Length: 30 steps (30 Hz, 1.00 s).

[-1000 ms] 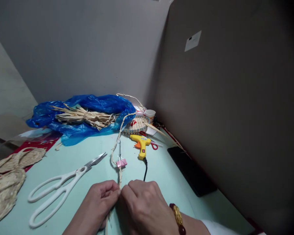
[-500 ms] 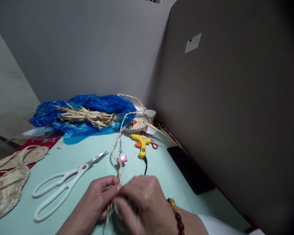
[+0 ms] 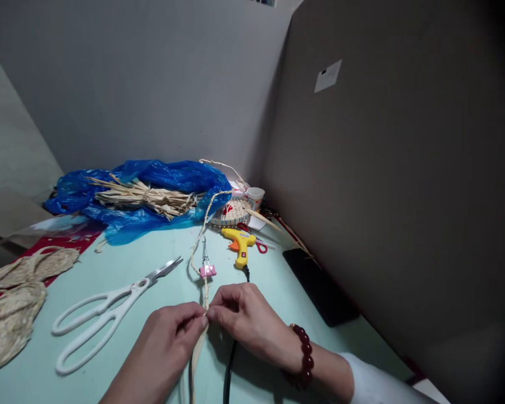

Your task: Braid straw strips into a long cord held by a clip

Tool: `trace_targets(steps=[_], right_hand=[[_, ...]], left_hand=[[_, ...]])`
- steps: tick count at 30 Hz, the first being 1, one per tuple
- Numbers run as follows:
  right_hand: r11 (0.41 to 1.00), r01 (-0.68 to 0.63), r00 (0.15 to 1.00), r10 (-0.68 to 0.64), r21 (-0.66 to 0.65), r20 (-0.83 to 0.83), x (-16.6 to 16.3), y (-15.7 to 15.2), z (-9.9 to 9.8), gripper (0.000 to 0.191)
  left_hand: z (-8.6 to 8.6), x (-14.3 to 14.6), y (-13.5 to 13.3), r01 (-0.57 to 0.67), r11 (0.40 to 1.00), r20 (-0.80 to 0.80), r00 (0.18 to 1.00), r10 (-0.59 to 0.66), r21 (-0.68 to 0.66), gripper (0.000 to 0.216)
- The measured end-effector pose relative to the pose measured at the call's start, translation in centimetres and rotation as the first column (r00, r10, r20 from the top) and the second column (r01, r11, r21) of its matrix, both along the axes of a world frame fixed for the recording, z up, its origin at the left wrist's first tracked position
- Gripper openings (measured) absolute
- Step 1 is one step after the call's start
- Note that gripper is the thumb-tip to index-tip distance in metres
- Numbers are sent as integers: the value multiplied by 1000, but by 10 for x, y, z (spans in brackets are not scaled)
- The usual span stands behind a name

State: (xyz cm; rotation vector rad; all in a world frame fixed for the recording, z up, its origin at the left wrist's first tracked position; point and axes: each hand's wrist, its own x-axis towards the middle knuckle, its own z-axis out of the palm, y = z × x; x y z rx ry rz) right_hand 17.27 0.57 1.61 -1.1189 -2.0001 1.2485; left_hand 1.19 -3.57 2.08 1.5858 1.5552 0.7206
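Note:
A thin pale straw braid (image 3: 206, 292) runs toward me from a pink binder clip (image 3: 207, 271) on the table. My left hand (image 3: 164, 342) pinches the near end of the braid between thumb and fingertips. Right against it, my right hand (image 3: 252, 325) pinches the same spot from the other side, with a dark red bead bracelet at the wrist. Loose flat straw strands (image 3: 197, 356) hang down from the fingertips toward the table's near side. Beyond the clip, the braid curves up to a small woven basket.
White-handled scissors (image 3: 120, 306) lie at left, beside woven straw pieces (image 3: 14, 314). A yellow glue gun (image 3: 242, 246) with a black cord sits past my right hand. Behind are a blue plastic bag (image 3: 168, 174) with a straw bundle, and a paper cup (image 3: 256, 194). A black phone (image 3: 320, 286) lies at right.
My right hand has turned and drawn back to the right, its fingertips now showing at the braid. The left hand stays pinched there. The loose strands are now more visible below.

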Motion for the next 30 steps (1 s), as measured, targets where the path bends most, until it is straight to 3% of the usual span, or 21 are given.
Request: trace_targets(steps=[4,7,11,13,16,23,26,28,30], right_hand=[[999,44,999,-44,1,-20,-2,-3,-2,11],[995,81,997,-81,61,3,-4,-7,-3,12],[989,85,996,-84,124,-12,-4,-9,-4,16],[991,72,997,-71,113,-17,-3,-8,-4,17],[998,48,998,-46,42,-42,-2,-5,-3,16],[966,-39,969,-26,-257,-246,-4,1,-9,14],[961,-10,962,-67,-278,-265,-5,2,-10,10],[965,-9,956,-68,-263,-285,-4,1,-8,9],[965,-23,953,-58,-262,-298,-4,0,-5,10]], left_hand=[[5,4,-8,50,985,-256,967,-7,163,34],[-1,4,-10,72,978,-366,931,5,197,34],[-9,5,-12,75,976,-335,942,-2,204,29],[-11,7,-13,121,978,-282,957,-70,168,31],[-16,10,-14,199,972,-236,958,-166,123,31],[-28,10,-16,219,959,-273,948,-165,180,20],[-20,6,-14,154,960,-204,973,-106,236,28],[-12,1,-10,21,958,-99,995,7,286,34],[-6,-3,-5,-131,959,33,991,127,253,32]])
